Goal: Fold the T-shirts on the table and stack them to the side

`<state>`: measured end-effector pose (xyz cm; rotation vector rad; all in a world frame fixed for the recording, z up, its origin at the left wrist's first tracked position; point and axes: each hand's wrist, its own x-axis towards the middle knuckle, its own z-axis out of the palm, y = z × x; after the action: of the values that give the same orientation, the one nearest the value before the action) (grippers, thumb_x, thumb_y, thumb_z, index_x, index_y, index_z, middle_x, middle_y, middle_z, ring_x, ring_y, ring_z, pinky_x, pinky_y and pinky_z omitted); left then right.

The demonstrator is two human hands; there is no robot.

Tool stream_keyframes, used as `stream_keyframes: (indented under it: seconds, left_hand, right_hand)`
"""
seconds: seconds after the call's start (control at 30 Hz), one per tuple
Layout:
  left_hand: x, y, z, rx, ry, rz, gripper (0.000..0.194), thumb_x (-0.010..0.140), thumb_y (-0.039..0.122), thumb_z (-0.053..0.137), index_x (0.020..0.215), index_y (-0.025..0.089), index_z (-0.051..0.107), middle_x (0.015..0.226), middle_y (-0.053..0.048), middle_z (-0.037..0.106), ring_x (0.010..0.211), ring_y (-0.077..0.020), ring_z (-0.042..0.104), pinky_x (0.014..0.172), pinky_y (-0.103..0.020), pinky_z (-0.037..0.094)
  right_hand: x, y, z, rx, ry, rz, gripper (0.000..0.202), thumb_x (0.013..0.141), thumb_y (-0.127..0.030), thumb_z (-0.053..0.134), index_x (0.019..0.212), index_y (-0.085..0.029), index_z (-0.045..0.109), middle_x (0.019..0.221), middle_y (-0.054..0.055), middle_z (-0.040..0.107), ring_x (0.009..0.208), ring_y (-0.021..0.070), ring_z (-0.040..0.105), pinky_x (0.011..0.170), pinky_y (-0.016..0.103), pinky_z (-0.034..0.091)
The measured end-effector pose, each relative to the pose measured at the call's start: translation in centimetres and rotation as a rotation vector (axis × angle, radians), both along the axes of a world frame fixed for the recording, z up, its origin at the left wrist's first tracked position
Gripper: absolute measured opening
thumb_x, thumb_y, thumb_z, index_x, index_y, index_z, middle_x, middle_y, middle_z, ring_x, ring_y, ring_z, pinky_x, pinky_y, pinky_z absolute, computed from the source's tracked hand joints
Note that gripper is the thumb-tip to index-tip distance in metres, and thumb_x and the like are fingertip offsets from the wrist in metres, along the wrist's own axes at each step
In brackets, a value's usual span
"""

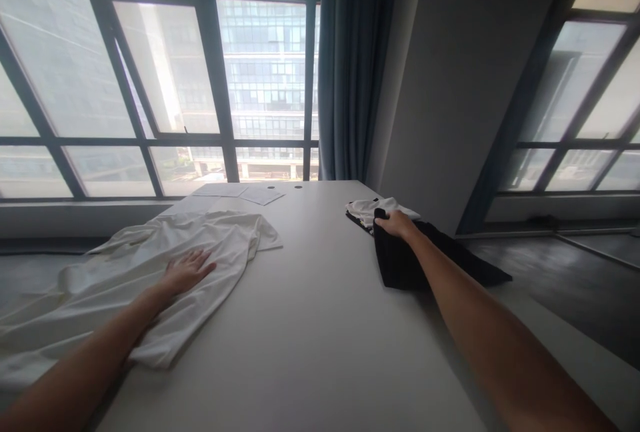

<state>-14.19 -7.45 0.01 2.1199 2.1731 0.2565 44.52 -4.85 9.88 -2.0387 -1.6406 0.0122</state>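
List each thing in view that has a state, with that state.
White cloth: spread out, wrinkled
Black cloth: held at its edge
Left hand: open, resting on the white cloth
Right hand: closed on the black cloth
Hinged window pane: ajar
Curtain: gathered to one side
White sheets: lying flat

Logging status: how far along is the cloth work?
Nothing looks clearly finished: the small pile at right is loosely bunched. In hand: black cloth, gripped by the right hand; the left hand rests on the white cloth. Likely left: that white cloth, spread out and wrinkled.
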Motion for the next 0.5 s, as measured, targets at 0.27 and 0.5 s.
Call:
stream_keyframes:
  seconds: [0.27, 0.5]
  left_hand:
    - [15.2, -1.9, 3.9, 0.115, -0.858, -0.513, 0.091, 0.077, 0.061, 0.066, 0.152, 0.019, 0.035, 0.15, -0.02, 0.046, 0.133, -0.0348, 0.049, 0.108, -0.05, 0.039]
    - [16.0, -1.1, 6.3, 0.365, -1.293, -0.436, 0.046, 0.052, 0.034, 0.085, 0.09, 0.013, 0.072, 0.083, -0.005, 0.073, 0.084, -0.0281, 0.068, 0.081, -0.042, 0.055]
  right_hand:
    - [-14.7, -4.5, 6.7, 0.07, 0.707, 0.765, 0.047, 0.067, -0.061, 0.077, 0.084, -0.019, 0.064, 0.069, 0.001, 0.066, 0.059, 0.0144, 0.058, 0.051, 0.025, 0.044]
    - [-16.2, -4.3, 6.9, 0.279, 0.835, 0.785, 0.053, 0.061, -0.065, 0.079, 0.072, -0.021, 0.051, 0.057, -0.005, 0.053, 0.048, 0.0093, 0.047, 0.04, 0.021, 0.034]
